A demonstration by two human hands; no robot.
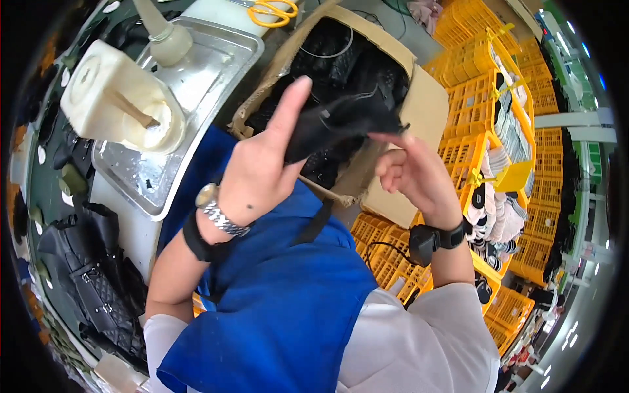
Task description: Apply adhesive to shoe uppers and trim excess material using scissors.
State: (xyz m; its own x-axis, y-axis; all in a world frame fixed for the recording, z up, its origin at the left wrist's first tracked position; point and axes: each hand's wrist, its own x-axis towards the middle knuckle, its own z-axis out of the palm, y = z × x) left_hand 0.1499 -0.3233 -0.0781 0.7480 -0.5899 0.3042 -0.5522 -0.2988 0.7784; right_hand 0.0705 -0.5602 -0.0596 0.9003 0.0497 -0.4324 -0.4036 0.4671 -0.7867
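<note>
A soft, black, leather-like piece (354,112) is stretched between my two hands above an open cardboard box; motion smears its outline, so its exact kind is unclear. My left hand (259,164) grips its left end, the index finger pointing upward along it. At the other end, my right hand (419,177) appears to pinch the lower edge, its remaining fingers loosely curled. Below, the cardboard box (422,108) holds a heap of black, shiny, partly quilted goods (331,62). A white cord loop lies over them.
To the left, a metal tray (213,78) carries a cut-open white plastic bottle (98,85) with a brush (134,111) in it, and a pale nozzle bottle (170,44). Orange-handled scissors (272,12) lie behind. Black quilted goods (98,281) cover the table. Yellow crates (478,98) stand at right.
</note>
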